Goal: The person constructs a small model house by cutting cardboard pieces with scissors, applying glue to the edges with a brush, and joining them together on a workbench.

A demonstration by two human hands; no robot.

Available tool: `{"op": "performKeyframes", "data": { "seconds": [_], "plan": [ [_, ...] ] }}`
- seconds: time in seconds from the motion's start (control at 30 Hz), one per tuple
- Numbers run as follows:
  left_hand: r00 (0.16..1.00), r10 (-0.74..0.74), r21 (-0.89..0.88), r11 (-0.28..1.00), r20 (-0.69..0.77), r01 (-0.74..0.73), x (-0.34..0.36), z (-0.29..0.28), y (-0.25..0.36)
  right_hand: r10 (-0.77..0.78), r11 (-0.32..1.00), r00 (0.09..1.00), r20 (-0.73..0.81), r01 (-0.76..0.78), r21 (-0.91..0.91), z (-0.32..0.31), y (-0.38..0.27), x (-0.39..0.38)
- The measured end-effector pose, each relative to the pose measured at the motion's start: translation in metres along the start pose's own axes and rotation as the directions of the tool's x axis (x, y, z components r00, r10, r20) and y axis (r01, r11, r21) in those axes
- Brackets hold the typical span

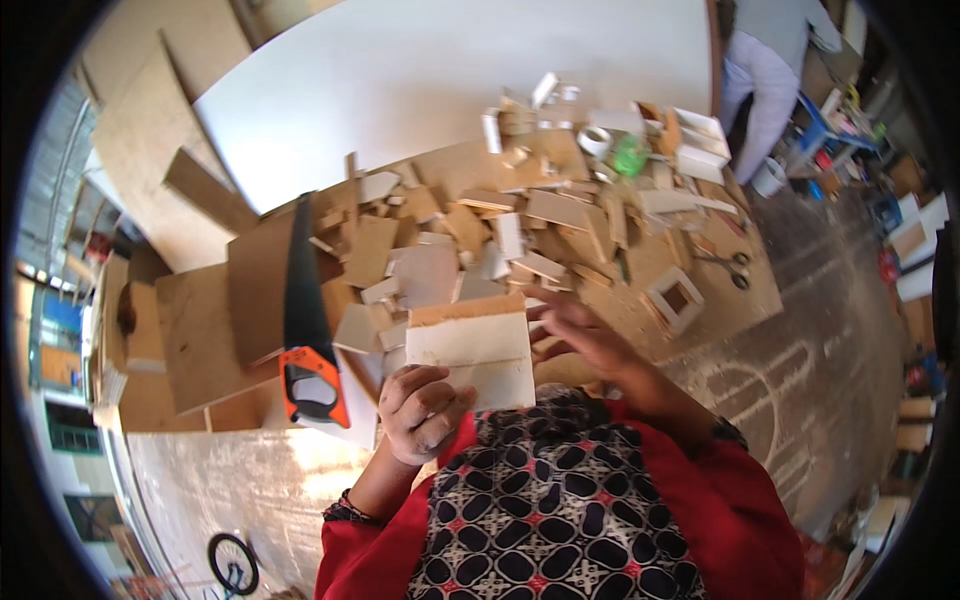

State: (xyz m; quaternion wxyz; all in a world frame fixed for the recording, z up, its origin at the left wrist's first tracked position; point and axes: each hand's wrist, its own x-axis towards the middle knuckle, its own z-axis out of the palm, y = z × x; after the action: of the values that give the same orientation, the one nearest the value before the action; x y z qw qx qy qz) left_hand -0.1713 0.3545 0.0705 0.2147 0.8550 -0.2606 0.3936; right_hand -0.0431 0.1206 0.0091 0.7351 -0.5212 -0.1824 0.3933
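My left hand (424, 410) is closed round the lower left part of a small white wooden panel (480, 350). A bare brown strip runs along the panel's top edge, and a thin line crosses its white face. At the panel's right edge is my right hand (585, 335), its fingers apart; whether a fingertip touches the edge I cannot tell. Beyond the panel, wood offcuts (425, 270), some white and some brown, lie heaped on the worktable (735, 300). A handsaw (305, 320) with an orange and black handle rests left of my left hand.
Scissors (735, 265), a small square frame (675, 300), a tape roll (594, 140) and a white box (702, 145) sit on the table's right side. Large boards (150, 150) lean at the left. Another person (770, 70) stands at the far right. A wheel (232, 563) shows lower left.
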Motion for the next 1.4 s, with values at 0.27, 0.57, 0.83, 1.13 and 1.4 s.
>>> {"op": "performKeyframes", "data": {
  "seconds": [0.27,0.57,0.83,1.13,1.4],
  "plan": [
    [0.509,-0.841,-0.631,0.296,0.182,0.717,-0.02,0.057,0.027,-0.036,0.994,0.986,-0.166,0.019,-0.105,-0.011,0.007,-0.045],
    [0.138,-0.721,-0.672,-0.536,0.679,0.511,-0.055,0.14,0.028,-0.426,0.749,0.578,-0.696,-0.206,-0.63,-0.143,-0.006,-0.15],
    [0.064,-0.8,-0.642,-0.428,0.597,0.636,-0.044,0.198,0.088,-0.215,0.788,0.689,-0.692,-0.296,-0.54,-0.225,0.017,-0.169],
    [0.687,-0.719,0.251,0.65,-0.104,0.718,-0.001,0.235,0.123,-0.126,0.856,0.85,-0.512,-0.168,-0.49,-0.265,0.012,-0.162],
    [0.16,-0.805,-0.508,-0.193,0.571,0.84,0.002,0.282,0.163,0.075,0.901,0.917,-0.391,-0.23,-0.367,-0.289,0.009,-0.148]
  ]
}}
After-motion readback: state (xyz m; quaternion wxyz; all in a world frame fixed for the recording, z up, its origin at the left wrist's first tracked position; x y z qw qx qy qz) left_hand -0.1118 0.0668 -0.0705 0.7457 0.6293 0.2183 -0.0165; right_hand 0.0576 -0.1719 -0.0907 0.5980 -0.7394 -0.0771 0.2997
